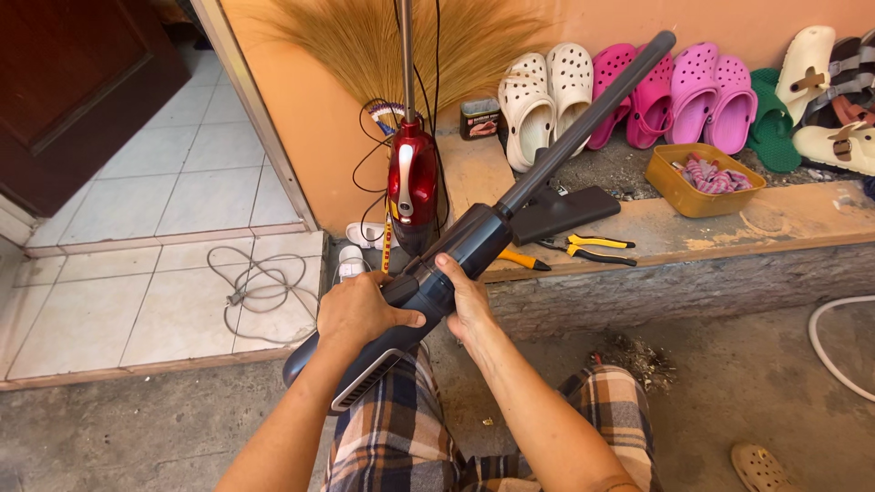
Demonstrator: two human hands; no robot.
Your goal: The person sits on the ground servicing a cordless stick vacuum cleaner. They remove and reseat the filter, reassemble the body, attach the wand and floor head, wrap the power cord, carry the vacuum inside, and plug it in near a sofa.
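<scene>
A dark blue-grey stick vacuum (474, 239) lies slantwise across my lap, its long tube (592, 114) rising to the upper right. My left hand (357, 311) is wrapped around the lower body near the handle. My right hand (467, 298) clasps the body from the other side, fingers over the cylindrical part. A flat dark floor nozzle (570, 212) rests on the concrete ledge (729, 232) behind the tube.
A red upright vacuum (412, 187) stands against the orange wall with a straw broom (383, 36) behind it. Yellow-handled pliers (588, 246) lie on the ledge, beside a yellow tub (697, 182) of cloths. Several clogs (638, 91) line the wall. A grey cable (255, 287) coils on the tiles.
</scene>
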